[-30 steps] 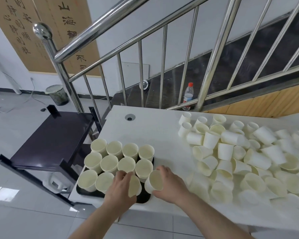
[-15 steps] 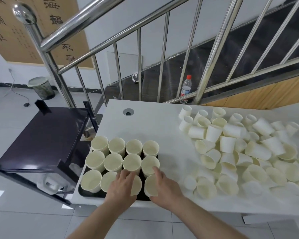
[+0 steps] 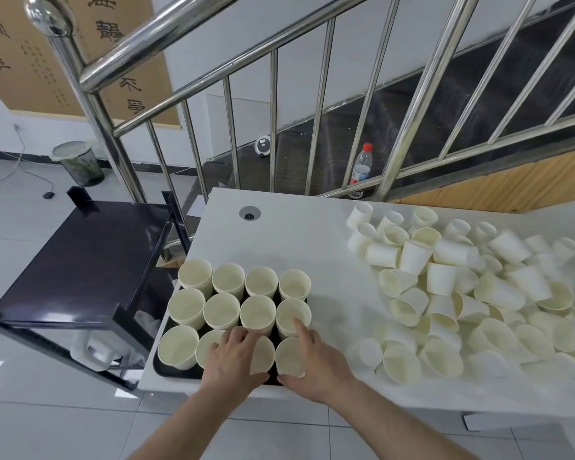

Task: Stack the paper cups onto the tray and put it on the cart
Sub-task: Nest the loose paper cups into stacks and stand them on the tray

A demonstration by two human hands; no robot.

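Paper cups, thin-walled, white outside and cream inside: judged very light, easily crushed at the rim and prone to tipping, so best held low on the wall with a gentle curl. Twelve cup positions stand upright in rows on a dark tray [image 3: 158, 366] at the left end of the white worktop [image 3: 312, 234]. Left hand [image 3: 233, 358]: palm down, forearm entering from below, fingers [image 3: 238, 333] curled over the cup [image 3: 262, 355] third along the nearest row, holding it at a tilt. Right hand [image 3: 316, 360]: wrapped round the wall of the end cup [image 3: 287, 355] in that row, thumb low on its near side, forefinger stretched forward and touching the cup [image 3: 292, 315] just beyond. Loose cups [image 3: 462, 293], mostly lying on their sides, are heaped well right of the right fingers. Dark cart [image 3: 80, 254]: left of the left fingers, beside the worktop, top shelf bare of the tray.
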